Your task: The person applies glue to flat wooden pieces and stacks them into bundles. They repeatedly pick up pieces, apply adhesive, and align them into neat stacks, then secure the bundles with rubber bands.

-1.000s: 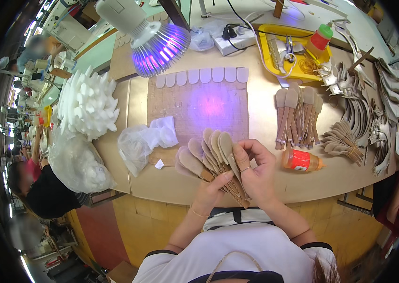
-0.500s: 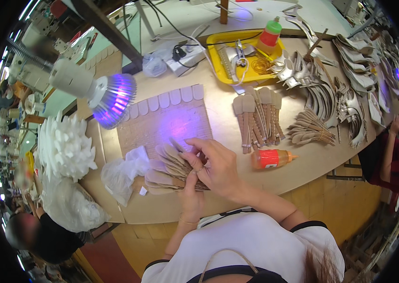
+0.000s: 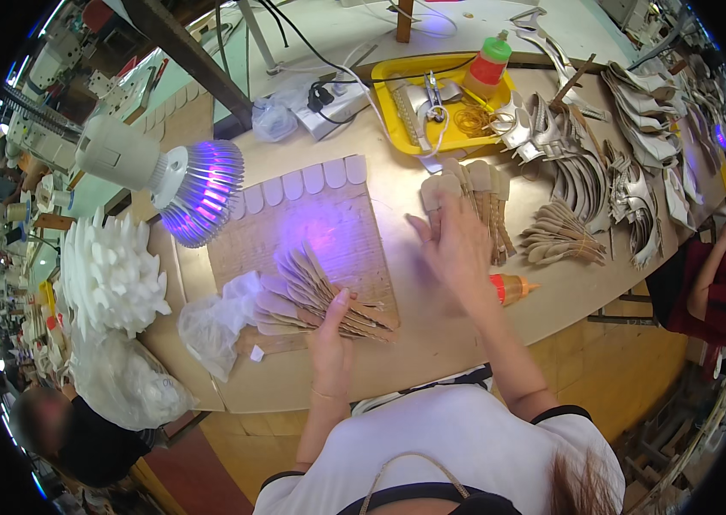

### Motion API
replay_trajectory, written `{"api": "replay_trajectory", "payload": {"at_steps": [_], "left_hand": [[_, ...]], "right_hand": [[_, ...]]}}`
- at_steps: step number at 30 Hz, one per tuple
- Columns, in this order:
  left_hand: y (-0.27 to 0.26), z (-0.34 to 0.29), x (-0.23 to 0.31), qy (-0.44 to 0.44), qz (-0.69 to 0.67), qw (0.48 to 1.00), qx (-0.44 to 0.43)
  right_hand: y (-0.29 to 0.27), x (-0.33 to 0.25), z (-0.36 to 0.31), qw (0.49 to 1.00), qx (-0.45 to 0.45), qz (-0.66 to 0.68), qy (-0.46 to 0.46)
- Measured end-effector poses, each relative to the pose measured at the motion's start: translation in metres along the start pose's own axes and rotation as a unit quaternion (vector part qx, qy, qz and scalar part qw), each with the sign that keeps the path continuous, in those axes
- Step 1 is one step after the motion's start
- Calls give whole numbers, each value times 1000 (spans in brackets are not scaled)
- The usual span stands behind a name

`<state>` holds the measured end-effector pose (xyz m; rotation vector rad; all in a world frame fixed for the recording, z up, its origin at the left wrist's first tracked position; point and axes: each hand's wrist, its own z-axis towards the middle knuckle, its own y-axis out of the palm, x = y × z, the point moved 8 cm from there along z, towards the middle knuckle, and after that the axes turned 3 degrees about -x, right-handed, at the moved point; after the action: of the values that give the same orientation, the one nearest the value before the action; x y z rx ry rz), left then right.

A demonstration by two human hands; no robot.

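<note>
In my left hand (image 3: 331, 348) is a fanned bunch of beige straps (image 3: 290, 292) with wide rounded tabs, pinched by its narrow ends under the thumb. My right hand (image 3: 457, 245) is over a pile of similar straps (image 3: 492, 197) on the table, its thumb standing apart from the fingers. Part of that pile is hidden beneath it, and whether the fingertips touch the straps is not clear. Beside the right wrist lies an orange glue bottle (image 3: 513, 289), partly covered by the forearm. A wooden board (image 3: 346, 232) with a row of pale rounded tabs (image 3: 311, 179) is beyond the left hand.
A lamp (image 3: 200, 193) casts violet light on the board. Toward the back stands a yellow tray (image 3: 397, 144) with tools and a green-capped bottle (image 3: 489, 64). Crumpled plastic (image 3: 213, 326) and white foam pieces (image 3: 114, 275) are at left. More cut straps (image 3: 562, 232) lie at right.
My right hand has left the bunch in my left hand and moved right and away from me to the strap pile. The left hand's bunch now shows its narrow ends.
</note>
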<state>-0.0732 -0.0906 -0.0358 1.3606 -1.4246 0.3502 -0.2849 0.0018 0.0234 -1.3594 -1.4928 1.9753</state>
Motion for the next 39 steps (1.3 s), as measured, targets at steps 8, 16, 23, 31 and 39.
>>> {"api": "replay_trajectory", "payload": {"at_steps": [8,16,23,31,39], "left_hand": [[-8,2,10,10,16,997,-80],[-18,-6,6,-13,-14,999,-42],[-15,-5,5,-12,-6,997,-74],[12,-2,-4,-65,-9,992,-105],[38,-3,-5,-104,-82,978,-160]], "right_hand": [[20,31,13,989,-21,-137,47],[7,68,9,988,-16,119,94],[26,124,10,817,-20,543,190],[15,60,0,677,-179,696,158],[1,-19,-32,737,-260,621,63]]}}
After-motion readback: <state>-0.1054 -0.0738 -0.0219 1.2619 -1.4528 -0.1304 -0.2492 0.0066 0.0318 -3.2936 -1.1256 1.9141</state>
